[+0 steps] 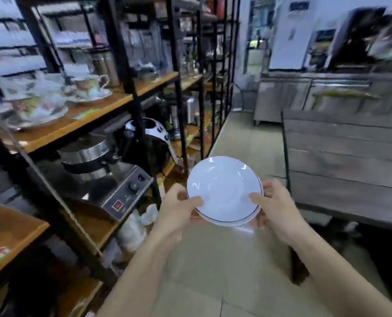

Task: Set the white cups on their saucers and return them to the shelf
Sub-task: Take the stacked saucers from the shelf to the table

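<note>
I hold a small stack of white saucers [223, 187] with dark rims in front of me, above the floor. My left hand [179, 208] grips the stack's left edge, thumb on top. My right hand [274, 204] grips the right edge the same way. At least two saucers lie stacked; the top one is empty. On the wooden shelf [94, 115] to the left stand flowered cups on saucers [92, 88], blurred. No plain white cup is in view.
A black metal rack with wooden boards fills the left side. On its lower board stand a steel appliance [112, 179] with dials and a black-and-white helmet [149, 136]. A grey wooden table [346, 161] stands to the right. A tiled aisle runs ahead toward steel cabinets [305, 97].
</note>
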`<action>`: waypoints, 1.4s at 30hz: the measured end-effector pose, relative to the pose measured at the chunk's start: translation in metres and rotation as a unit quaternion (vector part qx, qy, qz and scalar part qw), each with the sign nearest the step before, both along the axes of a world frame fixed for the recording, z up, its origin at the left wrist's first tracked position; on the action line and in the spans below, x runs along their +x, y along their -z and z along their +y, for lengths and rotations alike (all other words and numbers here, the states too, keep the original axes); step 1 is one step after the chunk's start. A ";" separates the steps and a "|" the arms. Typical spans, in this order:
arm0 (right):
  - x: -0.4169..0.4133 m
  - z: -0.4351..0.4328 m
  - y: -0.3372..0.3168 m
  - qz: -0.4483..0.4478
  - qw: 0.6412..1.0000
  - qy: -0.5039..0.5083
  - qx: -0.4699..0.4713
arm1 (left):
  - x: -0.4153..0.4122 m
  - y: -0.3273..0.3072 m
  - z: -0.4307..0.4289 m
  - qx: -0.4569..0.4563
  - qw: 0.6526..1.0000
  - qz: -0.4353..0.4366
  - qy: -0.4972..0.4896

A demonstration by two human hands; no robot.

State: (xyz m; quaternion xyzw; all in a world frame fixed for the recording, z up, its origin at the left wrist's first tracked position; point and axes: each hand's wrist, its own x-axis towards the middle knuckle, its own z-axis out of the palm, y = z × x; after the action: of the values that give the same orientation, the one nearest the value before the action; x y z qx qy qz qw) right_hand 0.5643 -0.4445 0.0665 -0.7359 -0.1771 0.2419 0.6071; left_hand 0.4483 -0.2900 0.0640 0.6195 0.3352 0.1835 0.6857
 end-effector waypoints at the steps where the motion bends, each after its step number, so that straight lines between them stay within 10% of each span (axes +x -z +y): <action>1: 0.013 -0.018 0.001 -0.005 1.000 0.021 0.003 | 0.022 0.001 -0.013 -0.002 1.000 -0.005 0.025; 20: 0.354 -0.273 0.132 0.116 0.965 0.216 -0.090 | 0.419 0.130 -0.253 -0.089 0.982 0.093 0.136; 42: 0.457 -0.293 0.211 0.143 0.954 0.212 -0.159 | 0.521 0.208 -0.276 -0.050 0.980 0.162 0.100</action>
State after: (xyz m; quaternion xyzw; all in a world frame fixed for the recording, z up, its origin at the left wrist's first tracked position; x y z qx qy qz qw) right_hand 1.0208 -0.7380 -0.1449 -0.8015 0.1123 0.2351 0.5382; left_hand 0.9692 -0.5658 -0.1435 0.6364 0.3869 -0.0056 0.6673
